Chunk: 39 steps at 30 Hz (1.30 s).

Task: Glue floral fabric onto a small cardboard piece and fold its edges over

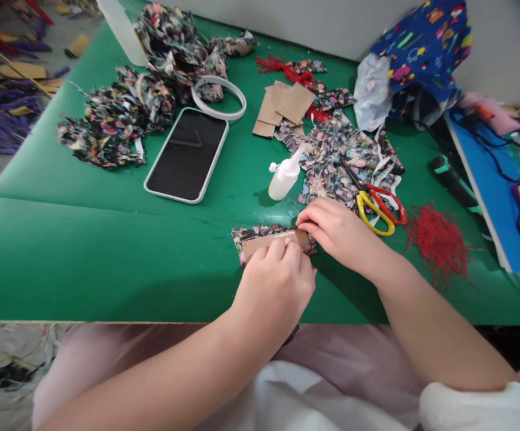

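A small brown cardboard strip (260,243) lies on a dark floral fabric piece (238,234) near the table's front edge, with a glossy patch along its top. My left hand (280,281) is closed, its curled fingertips pressing on the strip and fabric from the near side. At the right end, my right hand (338,230) pinches the fabric's edge, thumb and forefinger together. Just beyond them stands a white glue bottle (283,179) with a pointed nozzle, its cap off to the side. Scissors (376,209) with red and yellow handles lie beside my right hand.
Floral scraps (331,149) and cardboard pieces (286,103) lie behind the bottle. A phone (188,154), a white ring (240,99) and heaped floral fabric (111,123) are at left. Red threads (439,239), a cutter (457,182) and a blue board (479,161) sit at right.
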Motion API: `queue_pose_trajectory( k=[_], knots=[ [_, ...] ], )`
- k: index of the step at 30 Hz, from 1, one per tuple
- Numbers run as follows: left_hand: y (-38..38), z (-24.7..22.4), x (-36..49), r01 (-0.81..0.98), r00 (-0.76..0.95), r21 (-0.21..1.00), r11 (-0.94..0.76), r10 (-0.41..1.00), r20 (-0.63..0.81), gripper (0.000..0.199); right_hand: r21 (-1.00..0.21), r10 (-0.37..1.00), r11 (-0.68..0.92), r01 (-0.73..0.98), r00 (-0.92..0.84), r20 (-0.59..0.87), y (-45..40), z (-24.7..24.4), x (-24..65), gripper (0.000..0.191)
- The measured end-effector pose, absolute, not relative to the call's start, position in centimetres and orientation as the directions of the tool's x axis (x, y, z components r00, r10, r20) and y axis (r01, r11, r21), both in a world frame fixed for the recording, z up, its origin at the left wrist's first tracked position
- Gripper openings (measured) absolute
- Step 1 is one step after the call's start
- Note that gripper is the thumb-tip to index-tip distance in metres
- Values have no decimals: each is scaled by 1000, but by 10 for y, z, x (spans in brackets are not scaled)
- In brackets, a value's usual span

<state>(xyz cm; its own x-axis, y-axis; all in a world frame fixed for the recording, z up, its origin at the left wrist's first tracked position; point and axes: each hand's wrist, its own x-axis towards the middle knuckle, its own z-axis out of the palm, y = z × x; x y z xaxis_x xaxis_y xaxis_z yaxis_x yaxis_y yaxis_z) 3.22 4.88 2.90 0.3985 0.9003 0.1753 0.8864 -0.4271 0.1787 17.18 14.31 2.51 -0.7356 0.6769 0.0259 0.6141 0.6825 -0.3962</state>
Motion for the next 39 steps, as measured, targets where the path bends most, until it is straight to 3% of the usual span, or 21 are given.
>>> queue_pose_trajectory(
  k=[17, 30, 39],
  knots=[
    [45, 25, 35, 888, 389, 143, -438, 879, 276, 23, -86, 585, 811, 579, -803, 112, 135, 23, 175, 13],
    [53, 15, 28, 847, 428, 165, -505, 833, 351, 22, -123, 558, 829, 545, -816, 151, 131, 19, 178, 14],
    [53, 15, 30, 848, 427, 162, -505, 830, 358, 20, -62, 543, 837, 543, -815, 201, 127, 18, 178, 20]
  ],
)
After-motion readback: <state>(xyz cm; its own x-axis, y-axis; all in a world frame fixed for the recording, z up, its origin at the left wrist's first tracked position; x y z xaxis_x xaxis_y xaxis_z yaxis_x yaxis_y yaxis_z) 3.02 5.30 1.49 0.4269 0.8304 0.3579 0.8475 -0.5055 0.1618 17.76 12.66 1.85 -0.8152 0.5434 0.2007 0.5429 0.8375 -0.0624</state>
